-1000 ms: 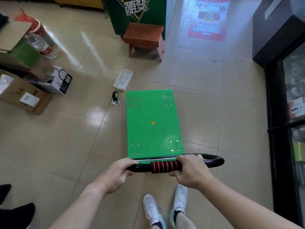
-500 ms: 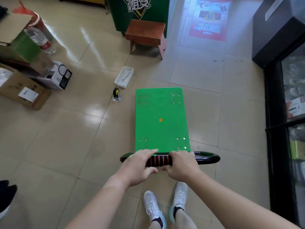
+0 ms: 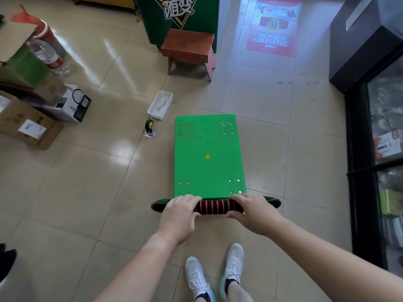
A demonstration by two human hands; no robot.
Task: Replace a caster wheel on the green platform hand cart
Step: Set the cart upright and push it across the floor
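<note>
The green platform cart stands upright on the tiled floor in front of me, its deck dotted with bolt holes. Its black handle with a red-ringed foam grip crosses just below the deck. My left hand grips the handle left of the foam. My right hand grips it right of the foam. A loose caster wheel with a yellow hub sits on the floor left of the deck's far corner. A white basket holding a wrench lies just beyond it.
A wooden stool and a green cabinet stand ahead. Cardboard boxes, a white carton and a water bottle crowd the left. A dark glass-door cabinet lines the right. My feet are behind the handle.
The cart has shifted to the right and straightened. My left hand slid right along the handle toward the foam grip, and both hands now sit either side of it.
</note>
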